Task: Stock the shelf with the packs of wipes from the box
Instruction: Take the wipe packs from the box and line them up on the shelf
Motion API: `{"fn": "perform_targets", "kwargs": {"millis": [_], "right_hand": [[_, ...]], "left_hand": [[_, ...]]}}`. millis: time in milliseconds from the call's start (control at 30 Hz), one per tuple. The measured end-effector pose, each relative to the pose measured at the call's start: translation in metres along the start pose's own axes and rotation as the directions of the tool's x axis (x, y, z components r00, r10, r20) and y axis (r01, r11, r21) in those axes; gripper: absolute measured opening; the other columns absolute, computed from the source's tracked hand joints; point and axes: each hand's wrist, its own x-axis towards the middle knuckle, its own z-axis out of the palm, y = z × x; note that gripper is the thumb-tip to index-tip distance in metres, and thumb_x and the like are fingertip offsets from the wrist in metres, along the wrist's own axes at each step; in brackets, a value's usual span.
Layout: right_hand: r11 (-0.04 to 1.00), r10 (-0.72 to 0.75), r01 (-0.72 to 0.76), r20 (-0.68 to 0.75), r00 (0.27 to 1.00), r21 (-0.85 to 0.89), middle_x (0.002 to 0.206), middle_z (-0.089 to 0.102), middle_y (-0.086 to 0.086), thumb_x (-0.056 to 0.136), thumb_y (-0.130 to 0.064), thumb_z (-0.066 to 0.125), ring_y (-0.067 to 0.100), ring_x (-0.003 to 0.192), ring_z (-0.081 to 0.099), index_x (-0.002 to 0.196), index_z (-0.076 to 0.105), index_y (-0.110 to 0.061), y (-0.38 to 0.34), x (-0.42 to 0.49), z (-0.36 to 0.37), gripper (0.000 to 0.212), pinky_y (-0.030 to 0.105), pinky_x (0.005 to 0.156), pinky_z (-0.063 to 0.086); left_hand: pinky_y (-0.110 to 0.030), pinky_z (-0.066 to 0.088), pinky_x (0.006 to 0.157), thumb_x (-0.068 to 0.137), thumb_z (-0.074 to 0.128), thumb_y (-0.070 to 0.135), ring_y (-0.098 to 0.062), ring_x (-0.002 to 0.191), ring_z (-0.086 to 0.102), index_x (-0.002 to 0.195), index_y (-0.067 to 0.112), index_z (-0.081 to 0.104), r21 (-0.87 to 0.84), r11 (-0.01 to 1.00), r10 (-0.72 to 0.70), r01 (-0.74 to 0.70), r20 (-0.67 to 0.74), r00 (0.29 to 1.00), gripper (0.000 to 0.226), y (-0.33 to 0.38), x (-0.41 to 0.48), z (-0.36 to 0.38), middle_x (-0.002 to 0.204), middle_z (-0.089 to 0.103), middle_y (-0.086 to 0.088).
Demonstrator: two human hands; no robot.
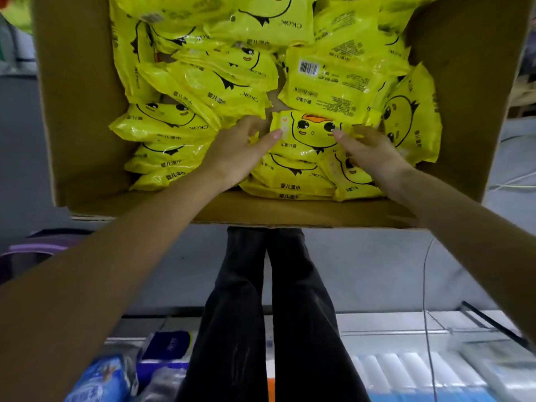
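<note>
A large open cardboard box (84, 117) stands on the floor in front of me, full of several yellow packs of wipes printed with a chick face. One pack (307, 132) lies face up near the box's front wall. My left hand (240, 149) holds its left end, thumb on top and fingers reaching under the edge. My right hand (368, 146) holds its right end the same way, thumb pressed on the chick's face. A pack with a barcode (333, 85) lies just behind it.
My legs in black trousers (269, 314) stand below the box on a grey floor. Shelf goods in blue and white packaging (107, 375) lie at the bottom edge. A thin cable (425, 300) hangs on the right.
</note>
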Motion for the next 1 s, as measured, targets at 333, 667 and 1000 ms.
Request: {"fn": "perform_targets", "kwargs": {"millis": [333, 667, 1000], "right_hand": [[0.92, 0.17, -0.146, -0.033, 0.985, 0.363, 0.126, 0.058, 0.004, 0.071, -0.047, 0.079, 0.02, 0.114, 0.056, 0.14, 0.045, -0.012, -0.004, 0.011, 0.016, 0.085, 0.041, 0.108, 0.038], [0.913, 0.187, -0.191, 0.045, 0.981, 0.362, 0.09, 0.055, -0.001, 0.072, -0.041, 0.08, 0.017, 0.093, 0.055, 0.127, 0.054, -0.004, -0.016, 0.015, 0.011, 0.072, 0.033, 0.091, 0.046], [0.918, 0.01, -0.033, 0.061, 0.998, 0.394, 0.079, 0.046, -0.012, 0.072, -0.04, 0.08, 0.008, 0.078, 0.048, 0.087, 0.052, -0.022, -0.008, 0.008, 0.026, 0.037, 0.02, 0.064, 0.037]], "left_hand": [[-0.044, 0.05, 0.095, 0.091, 0.045, 0.063, -0.029, 0.109, 0.061, 0.146, 0.022, 0.036, 0.012, 0.995, -0.1, 0.099, 0.129, 0.987, 0.069, 0.013, 0.015, 0.024, 0.143, 0.046, -0.004], [-0.022, 0.054, 0.062, 0.097, 0.048, 0.047, -0.01, 0.063, 0.061, 0.12, 0.02, 0.052, -0.511, 0.8, -0.289, 0.315, 0.133, 0.948, 0.036, 0.024, 0.017, 0.015, 0.116, 0.054, -0.001], [-0.018, 0.032, 0.046, 0.083, 0.069, 0.048, -0.006, 0.049, 0.034, 0.09, 0.024, 0.058, -0.378, 0.799, -0.413, 0.468, 0.219, 0.884, 0.027, 0.017, 0.02, -0.001, 0.071, 0.049, 0.005]]}}
